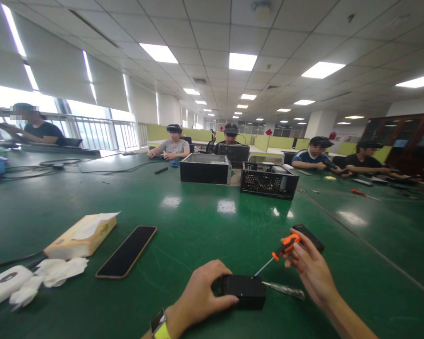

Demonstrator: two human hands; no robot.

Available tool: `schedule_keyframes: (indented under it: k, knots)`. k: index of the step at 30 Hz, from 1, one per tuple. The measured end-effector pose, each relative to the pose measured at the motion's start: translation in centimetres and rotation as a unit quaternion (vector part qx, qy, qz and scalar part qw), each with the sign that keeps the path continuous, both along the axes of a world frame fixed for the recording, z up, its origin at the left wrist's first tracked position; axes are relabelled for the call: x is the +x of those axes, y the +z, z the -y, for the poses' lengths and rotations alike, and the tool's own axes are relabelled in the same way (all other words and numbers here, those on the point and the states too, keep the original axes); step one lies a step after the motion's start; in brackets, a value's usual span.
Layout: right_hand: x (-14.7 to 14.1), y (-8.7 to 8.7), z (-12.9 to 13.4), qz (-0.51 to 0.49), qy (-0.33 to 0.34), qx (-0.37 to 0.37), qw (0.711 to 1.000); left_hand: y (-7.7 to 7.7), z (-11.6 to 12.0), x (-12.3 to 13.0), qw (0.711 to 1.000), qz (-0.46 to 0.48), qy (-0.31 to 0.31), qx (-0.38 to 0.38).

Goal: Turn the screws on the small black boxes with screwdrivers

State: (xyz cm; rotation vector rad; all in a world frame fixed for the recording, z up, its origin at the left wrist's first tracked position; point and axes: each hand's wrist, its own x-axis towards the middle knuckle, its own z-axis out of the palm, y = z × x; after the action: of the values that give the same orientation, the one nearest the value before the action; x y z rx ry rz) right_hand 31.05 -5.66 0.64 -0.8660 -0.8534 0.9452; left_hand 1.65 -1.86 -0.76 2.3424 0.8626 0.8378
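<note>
My left hand (207, 289) grips the left end of a small black box (245, 288) that rests on the green table. In my right hand (309, 261) is an orange and black screwdriver (285, 246), pinched by its handle and tilted. Its tip meets the box's top near the far right edge. A second screwdriver with a clear handle (286, 290) lies on the table just right of the box. Behind my right hand sits another black block (308, 238), partly hidden by the fingers.
To the left lie a phone (127, 252), a tissue pack (83, 233), crumpled tissues (58, 272) and a white device (9, 285). Two open computer cases (205, 170) (268, 181) stand farther back. Several people sit around the table. Another orange screwdriver (359, 193) lies at the right.
</note>
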Motion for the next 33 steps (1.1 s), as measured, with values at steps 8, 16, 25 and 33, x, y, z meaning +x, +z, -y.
schedule_keyframes:
  k: [8, 16, 25, 33]
  knots:
    - [0.3, -0.2, -0.1, 0.040, -0.009, 0.013, 0.999, 0.1, 0.0, 0.0, 1.000, 0.002, 0.001, -0.002]
    - [1.2, 0.9, 0.0, 0.195, -0.049, 0.046, 0.979, 0.1, 0.0, 0.0, 1.000, 0.001, 0.002, -0.005]
    - [-1.0, 10.2, -0.4, 0.650, -0.019, 0.043, 0.759, -0.1, -0.1, 0.1, 1.000, 0.021, -0.002, -0.002]
    - [-2.8, 12.7, 0.9, 0.676, 0.075, 0.089, 0.728, -0.6, -0.2, 0.0, 1.000, 0.025, -0.009, 0.003]
